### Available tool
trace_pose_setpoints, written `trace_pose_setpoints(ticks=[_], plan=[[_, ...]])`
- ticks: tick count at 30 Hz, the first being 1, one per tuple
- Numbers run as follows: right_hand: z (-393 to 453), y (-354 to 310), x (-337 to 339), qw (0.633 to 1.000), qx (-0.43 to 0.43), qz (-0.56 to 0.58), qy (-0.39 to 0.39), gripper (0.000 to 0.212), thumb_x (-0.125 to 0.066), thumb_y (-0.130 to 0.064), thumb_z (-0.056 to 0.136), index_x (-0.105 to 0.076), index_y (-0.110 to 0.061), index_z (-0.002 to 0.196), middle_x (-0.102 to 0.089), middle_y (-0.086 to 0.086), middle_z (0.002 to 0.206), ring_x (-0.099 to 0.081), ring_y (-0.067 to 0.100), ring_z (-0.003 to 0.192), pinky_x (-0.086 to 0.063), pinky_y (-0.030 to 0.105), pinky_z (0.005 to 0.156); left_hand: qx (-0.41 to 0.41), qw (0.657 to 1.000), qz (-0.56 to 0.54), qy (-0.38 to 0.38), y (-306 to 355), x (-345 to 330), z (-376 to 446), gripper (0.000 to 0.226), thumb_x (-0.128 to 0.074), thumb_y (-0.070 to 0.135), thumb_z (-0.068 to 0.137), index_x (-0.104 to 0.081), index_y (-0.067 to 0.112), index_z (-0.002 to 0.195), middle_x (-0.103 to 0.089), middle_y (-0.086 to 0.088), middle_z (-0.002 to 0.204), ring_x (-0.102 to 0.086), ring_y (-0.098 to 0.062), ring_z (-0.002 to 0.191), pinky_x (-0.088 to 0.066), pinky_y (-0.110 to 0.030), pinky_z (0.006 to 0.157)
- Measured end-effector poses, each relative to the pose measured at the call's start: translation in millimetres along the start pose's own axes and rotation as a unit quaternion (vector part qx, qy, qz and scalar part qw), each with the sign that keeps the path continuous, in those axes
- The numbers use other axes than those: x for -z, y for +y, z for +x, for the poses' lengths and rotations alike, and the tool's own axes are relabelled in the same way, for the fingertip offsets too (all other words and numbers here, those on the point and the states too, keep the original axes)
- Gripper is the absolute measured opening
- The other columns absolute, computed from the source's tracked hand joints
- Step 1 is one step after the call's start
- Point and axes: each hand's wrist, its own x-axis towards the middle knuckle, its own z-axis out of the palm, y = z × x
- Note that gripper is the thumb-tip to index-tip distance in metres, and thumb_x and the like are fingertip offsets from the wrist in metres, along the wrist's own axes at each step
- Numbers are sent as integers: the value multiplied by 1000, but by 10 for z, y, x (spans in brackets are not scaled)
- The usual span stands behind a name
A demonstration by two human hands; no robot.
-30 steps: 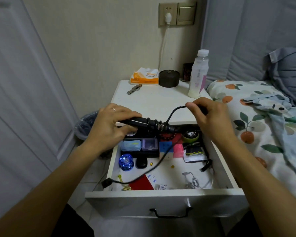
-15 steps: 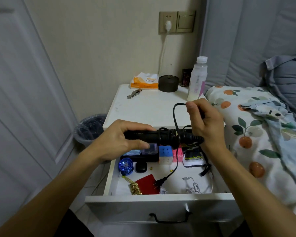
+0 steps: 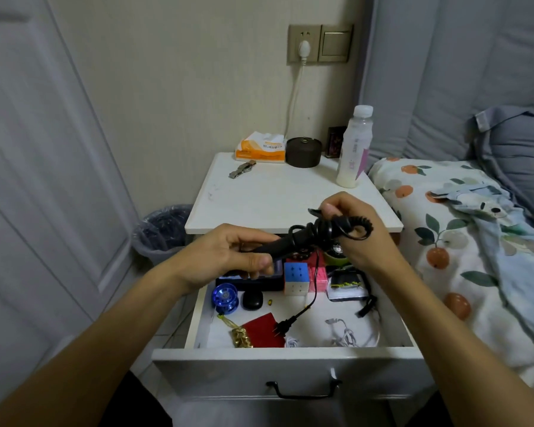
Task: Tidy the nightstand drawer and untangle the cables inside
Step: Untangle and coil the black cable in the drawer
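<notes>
Above the open white drawer [image 3: 290, 362] my left hand [image 3: 225, 257] grips the handle of a black rod-shaped tool [image 3: 278, 245]. Its black cable [image 3: 330, 229] is wound in several loops around the far end. My right hand [image 3: 358, 232] pinches the cable at those loops. The loose tail hangs down into the drawer and ends in a two-pin plug [image 3: 282, 328] over a red card [image 3: 264, 331]. A tangle of white earphone cable [image 3: 346, 334] lies at the drawer's front right.
Inside the drawer are a puzzle cube [image 3: 296, 277], a blue yo-yo [image 3: 225, 298], a black earbud case [image 3: 252, 300] and a gold trinket [image 3: 241, 337]. On the nightstand top [image 3: 275, 198] stand a bottle [image 3: 353, 149], tissue pack [image 3: 259, 147] and dark round box [image 3: 303, 152]. Bed to the right, bin [image 3: 164, 229] to the left.
My right hand has wound more cable around the tool, so the loops have grown and the hanging tail is shorter. The plug has moved from the drawer's left front toward its middle.
</notes>
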Motion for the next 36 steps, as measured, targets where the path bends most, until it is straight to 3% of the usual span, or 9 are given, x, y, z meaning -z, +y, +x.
trace_pose_setpoints(ticks=[5, 8, 11, 15, 18, 20, 24, 31, 36], plan=[[-45, -76, -144, 994, -59, 71, -56, 26, -41, -1, 98, -65, -9, 106, -55, 1, 64, -48, 8, 58, -41, 24, 57, -14, 995, -101, 21, -16, -129, 63, 34, -69, 27, 82, -70, 18, 115, -66, -8, 80, -57, -15, 66, -49, -24, 62], [-68, -131, -117, 987, -75, 127, -55, 39, -39, -2, 94, -66, -26, 108, -63, 1, 76, -55, 9, 69, -46, 19, 63, -6, 990, -125, 64, -12, -127, 91, 37, -63, 23, 83, -67, 14, 118, -66, -8, 78, -56, -15, 63, -49, -24, 59], [-62, -173, -83, 991, -47, 102, -66, 26, -46, -15, 100, -64, -29, 113, -68, -11, 95, -63, 7, 89, -52, 20, 78, 0, 991, -122, 54, -20, -84, 80, 35, -67, 26, 86, -67, 14, 118, -65, -8, 77, -55, -15, 60, -47, -22, 54], [-17, -204, 37, 995, -14, 75, -63, 18, -57, -13, 96, -69, -24, 102, -71, 2, 99, -66, 20, 91, -55, 30, 81, 20, 995, -100, -19, -38, -23, 50, 45, -68, 35, 83, -68, 11, 121, -64, -9, 77, -55, -14, 59, -48, -22, 55], [16, -206, 172, 996, 2, 65, -64, 18, -61, 1, 85, -69, -14, 89, -69, -3, 86, -65, 10, 82, -52, 20, 76, 19, 996, -73, -55, -31, 31, 35, 45, -70, 32, 86, -65, 6, 122, -64, -9, 78, -55, -15, 61, -49, -21, 56], [39, -190, 237, 997, 2, 47, -64, 18, -64, 6, 87, -68, -11, 87, -68, -1, 84, -64, 7, 79, -53, 18, 74, 20, 998, -46, -46, -22, 82, 24, 43, -68, 31, 84, -68, 8, 120, -64, -10, 78, -55, -15, 61, -48, -22, 58], [60, -179, 288, 995, 40, -61, -61, 6, -62, -16, 94, -66, -12, 90, -72, -5, 83, -68, 7, 83, -54, 27, 78, 35, 999, 35, -23, -44, 189, 4, 29, -71, 26, 85, -74, 20, 113, -67, -11, 79, -56, -15, 63, -48, -23, 60], [48, -208, 102, 981, 77, -153, -91, 5, -60, -10, 95, -62, -15, 97, -67, -7, 79, -63, 4, 70, -48, 16, 64, 59, 963, 243, 103, -179, 165, 74, 23, -75, 26, 85, -74, 43, 101, -75, 11, 84, -63, -2, 71, -48, -24, 69], [71, -320, -136, 946, 101, -264, -161, 11, -55, -15, 97, -64, -16, 103, -67, -1, 100, -61, 23, 89, -50, 41, 79, 55, 921, 354, 151, -205, 62, 159, 25, -75, 36, 83, -73, 41, 108, -71, 21, 85, -63, 1, 78, -47, -23, 69]])
